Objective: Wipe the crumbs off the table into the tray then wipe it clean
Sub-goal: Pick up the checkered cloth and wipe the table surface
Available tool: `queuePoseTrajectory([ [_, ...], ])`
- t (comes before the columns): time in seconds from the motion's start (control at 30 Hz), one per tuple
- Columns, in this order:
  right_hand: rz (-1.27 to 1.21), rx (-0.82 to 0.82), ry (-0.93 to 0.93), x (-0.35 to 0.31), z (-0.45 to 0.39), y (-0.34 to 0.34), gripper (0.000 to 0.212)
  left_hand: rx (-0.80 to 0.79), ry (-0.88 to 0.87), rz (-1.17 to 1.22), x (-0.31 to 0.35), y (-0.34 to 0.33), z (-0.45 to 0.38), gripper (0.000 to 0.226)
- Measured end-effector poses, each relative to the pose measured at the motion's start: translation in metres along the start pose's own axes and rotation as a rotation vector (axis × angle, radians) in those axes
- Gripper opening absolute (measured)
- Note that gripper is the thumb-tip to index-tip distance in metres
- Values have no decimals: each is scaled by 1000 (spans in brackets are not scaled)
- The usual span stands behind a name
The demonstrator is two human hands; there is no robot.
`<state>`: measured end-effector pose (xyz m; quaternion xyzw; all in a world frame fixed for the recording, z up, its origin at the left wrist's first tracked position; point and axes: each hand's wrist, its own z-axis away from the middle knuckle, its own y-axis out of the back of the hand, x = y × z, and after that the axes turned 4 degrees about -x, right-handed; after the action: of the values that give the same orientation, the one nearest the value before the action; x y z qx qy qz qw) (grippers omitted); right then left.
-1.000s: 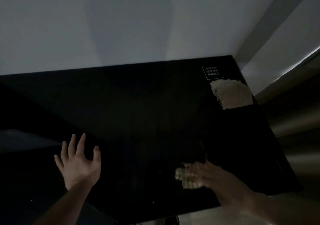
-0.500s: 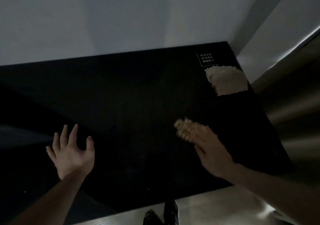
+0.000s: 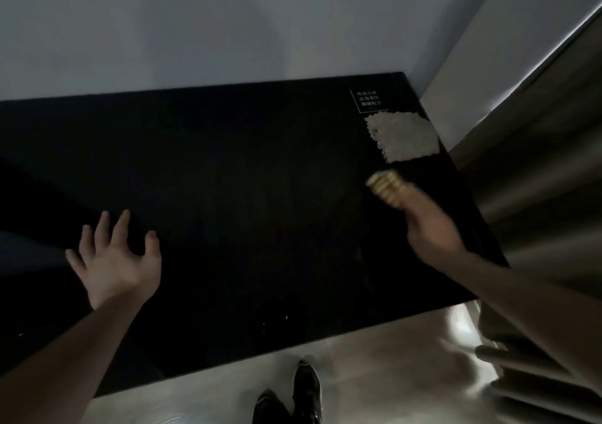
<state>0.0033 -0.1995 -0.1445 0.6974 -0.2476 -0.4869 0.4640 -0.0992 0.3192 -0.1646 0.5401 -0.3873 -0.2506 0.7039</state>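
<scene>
Two hands over the dark worktop [image 3: 247, 169]: left hand [image 3: 117, 260] spread flat, right hand [image 3: 430, 225] blurred, fingers pinching a cloth [image 3: 386, 184] near a second cloth [image 3: 404, 137] at the far right corner.

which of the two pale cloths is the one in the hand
The small bunched cloth, held by the right hand over the black table. The other, the flat cloth, lies spread near the far right corner, untouched.

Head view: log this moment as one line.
left hand open over table | right hand holds cloth | second cloth far right corner
</scene>
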Motion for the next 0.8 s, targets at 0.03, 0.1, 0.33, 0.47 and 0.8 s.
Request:
queuePoseTrajectory([
  [0.03, 52, 28, -163, 15, -9, 10, 59, 3, -2, -2, 0, -1, 0, 67],
  [0.1, 129, -33, -464, 42, -15, 20, 62, 5, -6, -7, -1, -1, 0, 67],
  [0.33, 79, -27, -354, -46, 50, -49, 60, -53, -14, -18, -7, 1, -1, 69],
  [0.47, -27, -157, -34, -135, 95, -77, 85, -119, -25, -25, -8, 7, -1, 73],
  [0.8, -269, -261, 249, -225, 43, -109, 63, -248, -263, 66, -18, 36, 86, 81],
])
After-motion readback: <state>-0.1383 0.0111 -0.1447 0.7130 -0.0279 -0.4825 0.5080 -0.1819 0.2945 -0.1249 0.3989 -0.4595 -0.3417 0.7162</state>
